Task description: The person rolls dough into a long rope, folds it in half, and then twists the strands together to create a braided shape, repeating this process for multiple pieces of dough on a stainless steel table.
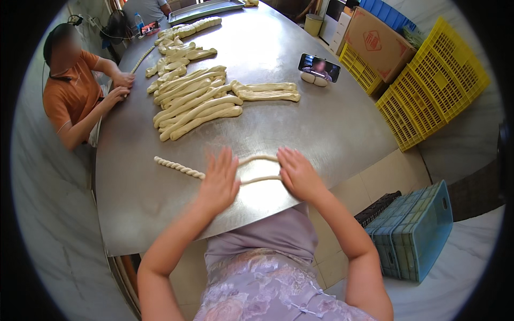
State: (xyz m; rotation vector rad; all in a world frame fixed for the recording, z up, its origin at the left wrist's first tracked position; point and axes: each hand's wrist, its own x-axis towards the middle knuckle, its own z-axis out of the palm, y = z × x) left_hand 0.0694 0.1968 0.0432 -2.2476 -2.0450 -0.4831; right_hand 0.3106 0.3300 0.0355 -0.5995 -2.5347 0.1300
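Note:
Both my hands are laid flat on a dough strand point(260, 180) on the metal table. Two lengths of dough run between them, the farther one bowed away from me. My left hand point(219, 182), blurred, covers their left ends. My right hand point(299, 172) covers their right ends, so whether they join there is hidden. A twisted dough rope point(178, 167) reaches out to the left from beside my left hand; I cannot tell if it is joined to the strands. Beyond my hands lies a pile of thick dough strips point(196, 108), with two more strips point(267, 92) to its right.
The metal table point(132, 180) ends just before my body. At its left edge a co-worker point(74, 92) handles a thin dough strand point(142, 60). A propped phone point(319, 68) stands at the right. Yellow crates point(433, 88), a cardboard box point(379, 44) and blue-green crates point(409, 232) are beside the table.

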